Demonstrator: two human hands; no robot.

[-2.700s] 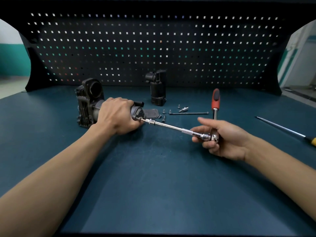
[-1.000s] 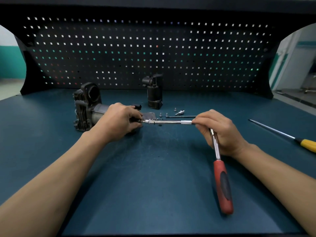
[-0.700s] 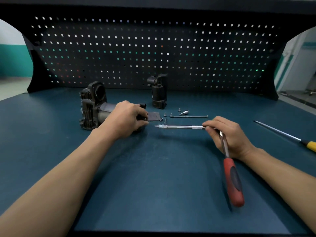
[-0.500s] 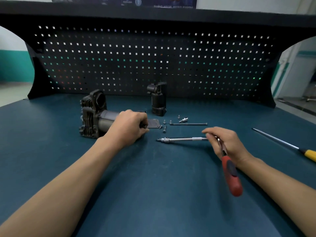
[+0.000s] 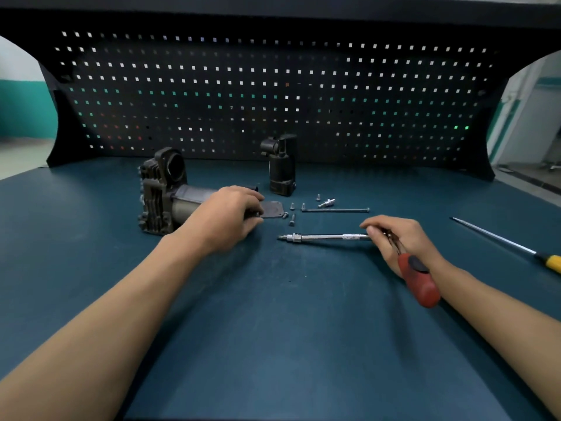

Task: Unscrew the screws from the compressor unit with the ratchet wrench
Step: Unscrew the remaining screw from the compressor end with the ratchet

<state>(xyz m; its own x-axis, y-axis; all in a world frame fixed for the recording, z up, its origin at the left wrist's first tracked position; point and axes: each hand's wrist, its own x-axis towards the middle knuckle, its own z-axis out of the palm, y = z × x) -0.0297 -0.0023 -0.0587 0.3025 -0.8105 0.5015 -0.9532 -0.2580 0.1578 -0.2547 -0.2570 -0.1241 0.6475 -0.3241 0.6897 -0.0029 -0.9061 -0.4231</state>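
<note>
Left hand point(image 5: 224, 220) grips the compressor unit point(image 5: 161, 199), right hand point(image 5: 400, 238) grips the ratchet wrench point(image 5: 324, 237), loose screws point(image 5: 292, 219) and a long bolt point(image 5: 335, 210) just beyond.

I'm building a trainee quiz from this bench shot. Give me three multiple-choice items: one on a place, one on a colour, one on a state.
1. The yellow-handled screwdriver lies on which part of the table? A) far left B) middle C) far right
2. The ratchet wrench has a handle that is: A) red B) blue C) green
3. The wrench's tip is: A) seated in the compressor unit B) apart from it, to its right C) hidden under it

Answers: C, it sits by the right edge; A, the red grip shows below the right hand; B, bare table shows between tip and unit.
</note>
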